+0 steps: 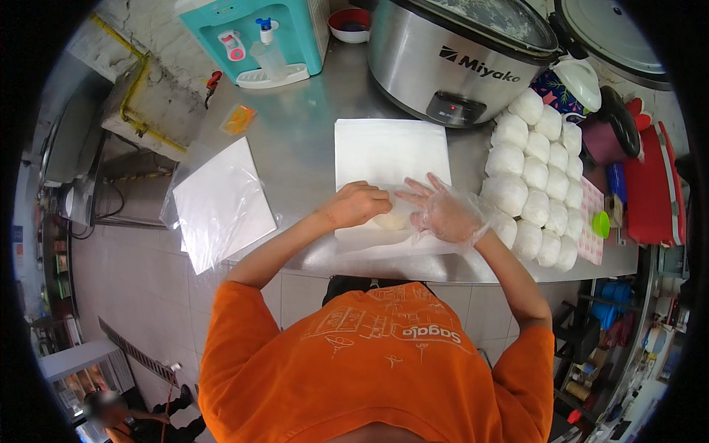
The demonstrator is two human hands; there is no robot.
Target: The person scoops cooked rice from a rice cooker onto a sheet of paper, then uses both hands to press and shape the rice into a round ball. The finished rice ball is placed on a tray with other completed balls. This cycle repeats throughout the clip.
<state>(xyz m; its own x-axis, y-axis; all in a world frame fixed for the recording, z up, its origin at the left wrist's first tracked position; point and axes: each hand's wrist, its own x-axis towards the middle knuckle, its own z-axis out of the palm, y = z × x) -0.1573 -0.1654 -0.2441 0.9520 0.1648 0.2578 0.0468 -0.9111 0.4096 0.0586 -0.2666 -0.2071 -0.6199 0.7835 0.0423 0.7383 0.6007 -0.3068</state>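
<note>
A rounded portion of what looks like cooked rice (pixel 391 220) lies on a translucent sheet (pixel 360 239), over a stack of white paper sheets (pixel 390 149) on the steel table. My left hand (pixel 360 205), bare and curled, appears to pinch the translucent sheet just left of the rice; its fingertips are partly hidden. A loose clear plastic glove covers my right hand (pixel 446 213). Its fingers are spread over the right side of the rice, holding nothing. Close to the right wrist, several white paper-wrapped bundles (pixel 536 174) are piled in rows.
A large Miyako rice cooker (pixel 421 61) stands behind the paper. More paper in a plastic bag (pixel 224 199) lies left, near an orange packet (pixel 239 119) and a turquoise water dispenser (pixel 302 39). A red box (pixel 653 188) sits far right. Another person (pixel 138 415) is at lower left.
</note>
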